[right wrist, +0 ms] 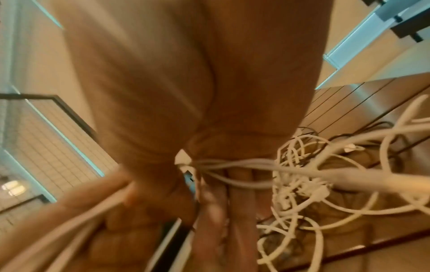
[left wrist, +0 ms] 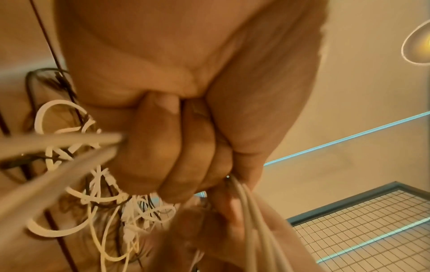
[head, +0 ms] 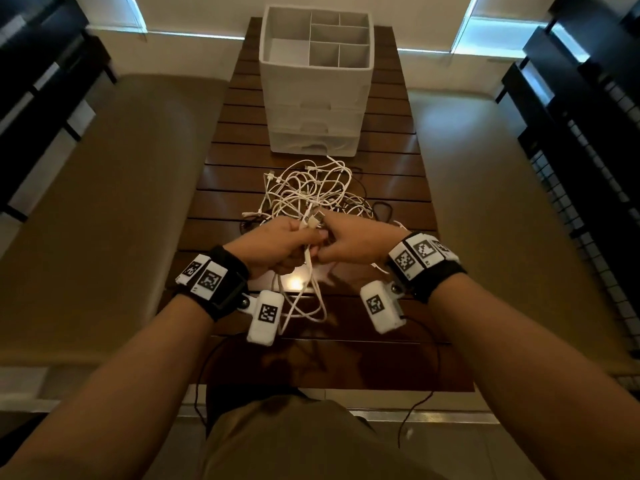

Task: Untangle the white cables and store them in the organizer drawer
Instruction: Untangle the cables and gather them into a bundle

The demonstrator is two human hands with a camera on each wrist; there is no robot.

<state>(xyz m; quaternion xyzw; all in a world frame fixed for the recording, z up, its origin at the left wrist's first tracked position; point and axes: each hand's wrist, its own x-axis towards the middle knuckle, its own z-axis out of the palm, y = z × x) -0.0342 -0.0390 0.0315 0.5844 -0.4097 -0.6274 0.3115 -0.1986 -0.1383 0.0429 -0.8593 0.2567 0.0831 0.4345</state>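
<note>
A tangle of white cables [head: 304, 188] lies in the middle of the wooden slatted table [head: 235, 168]. Just in front of it my two hands meet above the table. My left hand [head: 294, 244] is a fist round a bundle of white cable strands [left wrist: 246, 206]; its loops [head: 308, 306] hang below the fist. My right hand [head: 332, 242] pinches a white cable [right wrist: 209, 163] next to a connector [head: 313, 223]. The tangle [left wrist: 104, 202] [right wrist: 300, 184] trails from both hands. The white organizer [head: 315, 98] stands at the table's far end, its front drawers [head: 313, 143] pushed in.
Thin black cables [head: 382, 206] are mixed into the right side of the tangle. The organizer's top has several open compartments [head: 339, 36]. Beige benches flank the table on both sides [head: 114, 202]. Black wire-grid shelving [head: 588, 202] stands at the right.
</note>
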